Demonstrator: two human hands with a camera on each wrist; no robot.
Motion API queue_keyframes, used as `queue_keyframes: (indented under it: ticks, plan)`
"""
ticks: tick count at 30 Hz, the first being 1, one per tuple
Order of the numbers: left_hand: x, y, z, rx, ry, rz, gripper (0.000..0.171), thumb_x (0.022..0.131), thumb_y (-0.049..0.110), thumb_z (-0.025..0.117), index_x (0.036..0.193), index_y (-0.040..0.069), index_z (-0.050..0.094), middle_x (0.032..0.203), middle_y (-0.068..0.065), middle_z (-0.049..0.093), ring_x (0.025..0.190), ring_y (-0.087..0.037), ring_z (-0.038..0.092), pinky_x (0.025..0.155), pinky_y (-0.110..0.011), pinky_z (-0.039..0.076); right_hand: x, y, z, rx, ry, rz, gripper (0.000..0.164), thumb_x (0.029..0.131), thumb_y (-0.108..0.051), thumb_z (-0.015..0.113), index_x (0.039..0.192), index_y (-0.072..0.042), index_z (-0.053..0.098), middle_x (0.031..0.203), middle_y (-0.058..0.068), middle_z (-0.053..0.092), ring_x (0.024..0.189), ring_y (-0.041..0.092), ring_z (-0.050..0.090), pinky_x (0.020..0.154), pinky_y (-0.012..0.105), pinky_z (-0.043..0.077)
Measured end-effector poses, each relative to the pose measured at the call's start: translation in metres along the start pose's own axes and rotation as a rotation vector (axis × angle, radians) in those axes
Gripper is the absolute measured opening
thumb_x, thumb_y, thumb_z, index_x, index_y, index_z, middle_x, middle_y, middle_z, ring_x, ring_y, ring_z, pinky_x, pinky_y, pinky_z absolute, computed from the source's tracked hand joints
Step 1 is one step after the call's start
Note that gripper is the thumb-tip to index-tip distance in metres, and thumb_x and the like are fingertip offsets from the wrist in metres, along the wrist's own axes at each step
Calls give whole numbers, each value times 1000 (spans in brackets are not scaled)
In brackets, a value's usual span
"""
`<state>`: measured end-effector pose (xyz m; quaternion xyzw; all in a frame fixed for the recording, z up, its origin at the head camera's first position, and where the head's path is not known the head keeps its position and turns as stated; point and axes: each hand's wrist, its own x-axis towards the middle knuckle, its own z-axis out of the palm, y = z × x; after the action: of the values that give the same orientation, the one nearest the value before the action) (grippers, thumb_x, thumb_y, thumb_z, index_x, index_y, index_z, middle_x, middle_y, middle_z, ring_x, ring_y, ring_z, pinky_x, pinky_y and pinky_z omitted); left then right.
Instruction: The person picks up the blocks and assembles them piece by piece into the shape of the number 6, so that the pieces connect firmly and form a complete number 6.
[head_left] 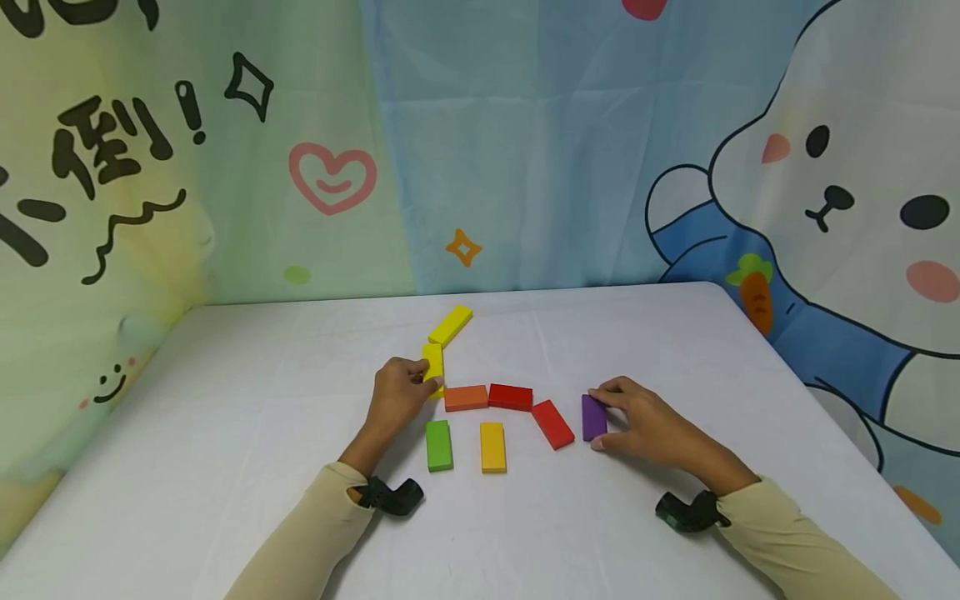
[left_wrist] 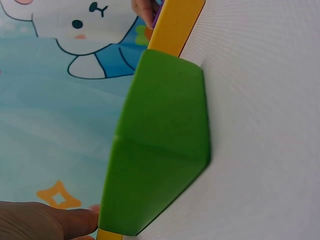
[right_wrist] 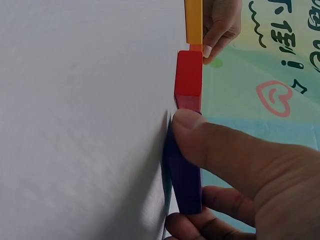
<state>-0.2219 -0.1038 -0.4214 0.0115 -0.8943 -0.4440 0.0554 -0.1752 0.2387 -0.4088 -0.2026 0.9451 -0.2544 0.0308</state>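
Note:
My left hand (head_left: 399, 390) pinches a yellow block (head_left: 434, 352) at the left end of a chain of flat rectangular blocks. That block meets a second yellow block (head_left: 451, 325), slanted up and right, and an orange block (head_left: 466, 398). Two red blocks, one lying crosswise (head_left: 511, 397) and one slanting down (head_left: 552, 424), continue rightward. On the right, my right hand (head_left: 641, 421) grips a purple block (head_left: 594, 417) between thumb and fingers. The right wrist view shows this purple block (right_wrist: 186, 175) beneath the thumb, its far end partly hidden.
A green block (head_left: 439, 446) and an amber block (head_left: 492, 447) lie nearer me, below the chain. In the left wrist view the green block (left_wrist: 160, 135) fills the middle. A white cloth (head_left: 262, 450) covers the table, and a printed curtain (head_left: 517, 167) hangs behind it.

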Motion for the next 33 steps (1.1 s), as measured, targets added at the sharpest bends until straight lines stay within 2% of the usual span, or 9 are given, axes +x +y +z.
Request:
queue_keyframes:
  ticks: [12, 25, 33]
  plan:
    - [1, -1, -2, 12, -12, -21, 44, 85, 11, 77, 123, -6, 63, 110, -17, 60, 102, -26, 64, 77, -30, 56, -4, -3, -1, 20, 2, -8, 70, 74, -28, 86, 132, -1, 59, 122, 17, 54, 114, 37, 53, 89, 49, 51]
    - [0, -1, -1, -7, -7, -10, 44, 84, 10, 77, 123, -6, 63, 110, -18, 60, 101, -26, 64, 76, -29, 56, -13, -17, -8, 81, -46, -48, 70, 76, -30, 85, 135, -2, 58, 123, 12, 53, 112, 31, 52, 90, 47, 51]
    - [1, -1, 0, -1, -3, -7, 44, 84, 10, 77, 122, -6, 63, 109, -17, 61, 99, -25, 64, 74, -29, 57, -21, -19, -7, 133, -113, -77, 70, 75, -34, 84, 133, -3, 59, 121, 4, 54, 113, 25, 52, 93, 44, 50]
